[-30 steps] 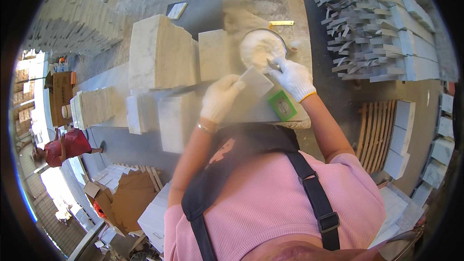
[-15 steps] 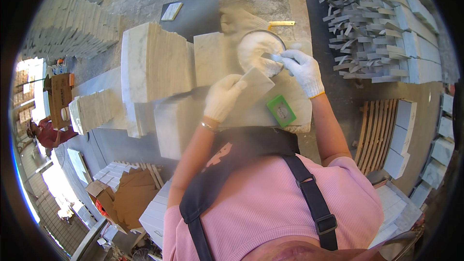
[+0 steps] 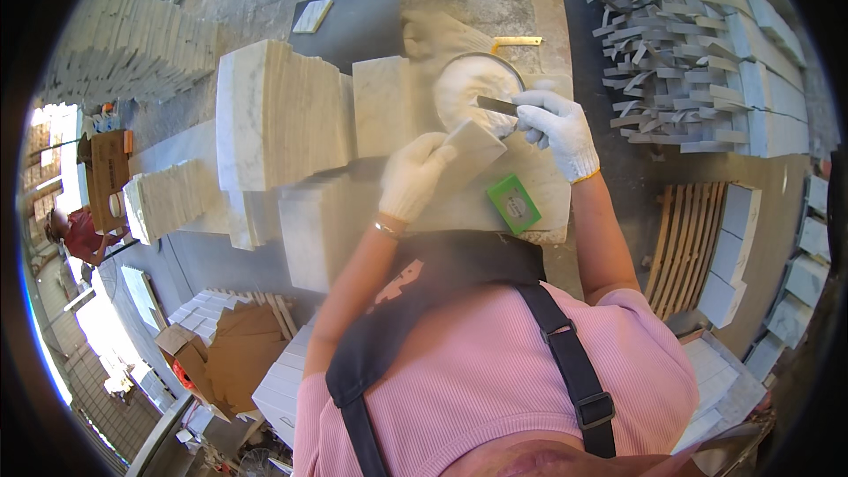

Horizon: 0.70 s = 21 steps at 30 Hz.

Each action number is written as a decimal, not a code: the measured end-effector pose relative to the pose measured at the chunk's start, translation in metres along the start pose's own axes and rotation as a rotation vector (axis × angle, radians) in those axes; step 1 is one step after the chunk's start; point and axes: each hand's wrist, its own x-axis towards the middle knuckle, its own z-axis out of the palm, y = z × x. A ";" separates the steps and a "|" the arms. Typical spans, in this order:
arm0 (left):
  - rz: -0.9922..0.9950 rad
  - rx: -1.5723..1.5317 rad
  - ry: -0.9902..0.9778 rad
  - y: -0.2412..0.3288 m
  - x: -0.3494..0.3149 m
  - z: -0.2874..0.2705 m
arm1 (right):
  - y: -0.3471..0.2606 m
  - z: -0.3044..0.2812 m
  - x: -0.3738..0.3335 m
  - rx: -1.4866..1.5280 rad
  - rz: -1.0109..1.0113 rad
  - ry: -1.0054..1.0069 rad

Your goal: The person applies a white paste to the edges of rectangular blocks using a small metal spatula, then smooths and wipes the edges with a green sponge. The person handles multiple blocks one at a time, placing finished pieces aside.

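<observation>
A: What are the two hands doing?
B: The left grip [image 3: 413,178] is pinching one pale tile [image 3: 479,150] between thumb and fingers; the right grip [image 3: 556,134] is holding one narrow scraper [image 3: 496,106]. Both are wearing white knitted gloves.
A: Where is that tile sitting?
B: It is being held just beside the near edge of one round bowl [image 3: 514,69]. The scraper is pointing left over the bowl, though I cannot tell whether its tip is touching the lumpy white mixture [image 3: 459,88] inside.
A: And further out?
B: One green rectangular box [image 3: 513,203] is lying on the tabletop [image 3: 549,203], nearer the person, and one slim yellow tool [image 3: 519,41] is resting beyond the bowl.
A: Anything leftward?
B: One large stack of marble slabs [image 3: 283,115], flat-faced and faintly veined, is standing there. Past it, one small marble piece [image 3: 313,16] is lying on a dark, smooth sheet [image 3: 375,22].
</observation>
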 end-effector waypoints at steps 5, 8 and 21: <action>0.004 0.016 -0.003 0.000 0.000 0.002 | -0.019 -0.001 -0.018 -0.038 -0.034 0.001; -0.003 0.017 -0.007 0.000 0.000 0.001 | -0.023 -0.001 -0.025 -0.053 -0.076 -0.011; 0.014 0.035 0.016 0.004 -0.002 -0.001 | -0.025 0.003 -0.033 -0.355 -0.378 0.084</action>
